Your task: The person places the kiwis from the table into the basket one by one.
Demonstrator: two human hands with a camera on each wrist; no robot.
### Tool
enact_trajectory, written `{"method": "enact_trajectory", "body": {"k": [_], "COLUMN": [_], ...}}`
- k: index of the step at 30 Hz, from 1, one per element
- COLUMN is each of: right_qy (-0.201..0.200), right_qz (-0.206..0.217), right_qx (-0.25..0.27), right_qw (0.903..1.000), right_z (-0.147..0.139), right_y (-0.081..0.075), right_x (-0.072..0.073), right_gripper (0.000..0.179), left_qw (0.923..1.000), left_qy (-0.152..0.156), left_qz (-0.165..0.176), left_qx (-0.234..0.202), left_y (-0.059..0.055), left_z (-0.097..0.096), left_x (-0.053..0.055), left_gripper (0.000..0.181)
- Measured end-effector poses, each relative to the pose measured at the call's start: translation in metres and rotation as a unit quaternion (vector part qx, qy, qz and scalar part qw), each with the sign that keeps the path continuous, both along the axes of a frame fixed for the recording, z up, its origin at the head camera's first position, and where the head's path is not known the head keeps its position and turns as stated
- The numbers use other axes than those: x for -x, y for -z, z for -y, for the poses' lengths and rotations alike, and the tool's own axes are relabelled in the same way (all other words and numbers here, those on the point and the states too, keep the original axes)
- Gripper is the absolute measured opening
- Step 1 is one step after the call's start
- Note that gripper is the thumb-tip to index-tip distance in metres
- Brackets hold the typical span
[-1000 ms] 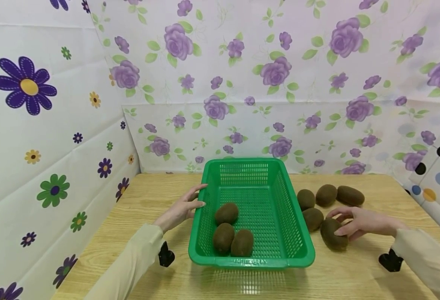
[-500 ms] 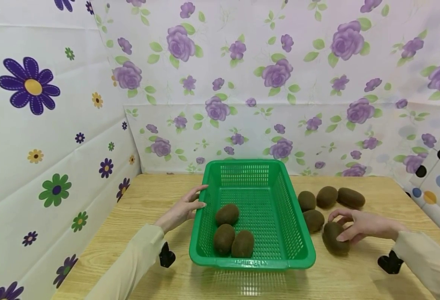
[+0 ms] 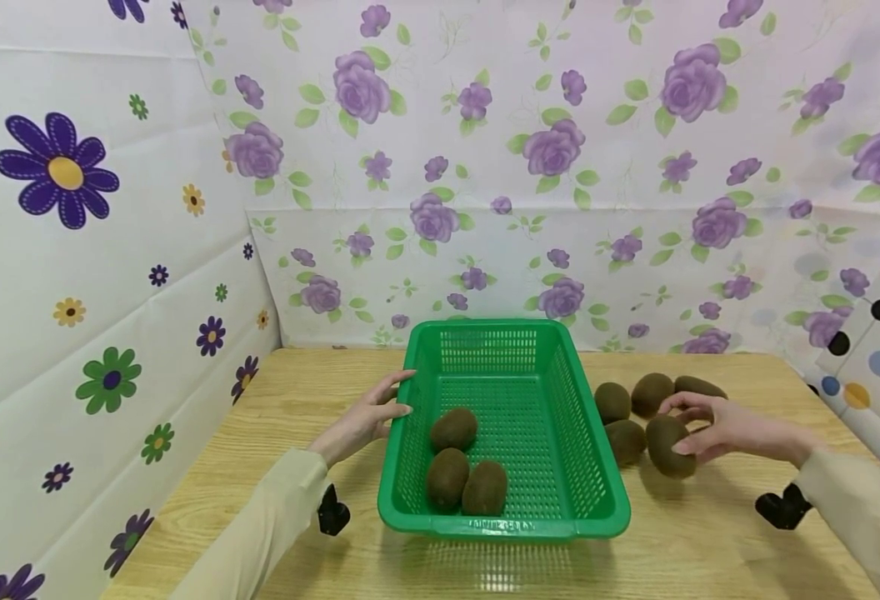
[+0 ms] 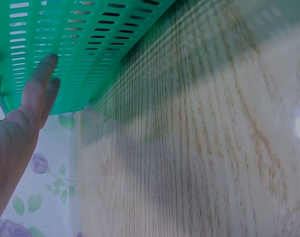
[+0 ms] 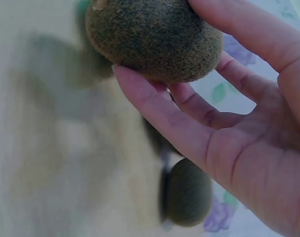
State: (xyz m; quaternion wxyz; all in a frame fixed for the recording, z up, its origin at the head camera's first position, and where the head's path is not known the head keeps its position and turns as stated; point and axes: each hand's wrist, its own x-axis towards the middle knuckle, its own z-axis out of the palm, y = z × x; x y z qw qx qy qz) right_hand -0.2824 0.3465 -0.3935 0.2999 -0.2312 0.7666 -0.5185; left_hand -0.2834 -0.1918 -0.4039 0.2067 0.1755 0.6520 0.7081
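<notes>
A kiwi [image 3: 670, 447] is raised just above the table in my right hand [image 3: 732, 429], pinched between thumb and fingertips. The right wrist view shows this brown, fuzzy kiwi [image 5: 154, 39] close up, apart from the wood below. My left hand [image 3: 365, 417] holds the left rim of a green plastic basket [image 3: 391, 467]. From the left wrist view, fingers [image 4: 36, 86] lie along the basket's slotted outer wall. Inside the basket, three kiwis [image 3: 447, 477] rest in the near left part.
Several more kiwis [image 3: 652, 394] lie on the wooden table [image 3: 327, 375] right of the basket, behind the lifted one. A flowered cloth [image 3: 485, 250] hangs along the back; another flowered sheet [image 3: 125, 292] closes the left side.
My right hand has lifted the kiwi off the table and moved slightly away from me. The left hand and the basket keep their place.
</notes>
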Motion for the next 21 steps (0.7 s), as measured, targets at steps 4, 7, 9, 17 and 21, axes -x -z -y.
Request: {"method": "enact_trajectory", "body": {"k": [4,7,9,17,21], "right_qy": [0.012,0.011,0.013,0.035,0.029], "right_qz": [-0.025,-0.043,-0.05,-0.07,-0.061], "right_qx": [0.006,0.008,0.001,-0.024,0.002], "right_qw": [0.9996,0.999,0.9987,0.9967,0.9977], "right_z": [0.006,0.011,0.015,0.038,0.055], "right_y": [-0.016,-0.028,-0.036,-0.06,-0.067], "right_x": [0.003,0.005,0.006,0.011,0.017], "right_gripper": [0.045,0.047,0.049,0.047,0.047], "left_qw": [1.0,0.9999,0.9998,0.9999,0.9999], "left_qy": [0.002,0.003,0.003,0.0,0.001], "left_qz": [-0.005,-0.008,-0.011,-0.005,-0.007], "left_qx": [0.006,0.012,0.015,0.012,0.011], "left_y": [-0.001,-0.001,-0.001,-0.002,-0.002], "left_z": [0.0,0.0,0.0,0.0,0.0], "left_x": [0.0,0.0,-0.001,-0.002,-0.002], "left_gripper": [0.06,0.06,0.06,0.059,0.059]}}
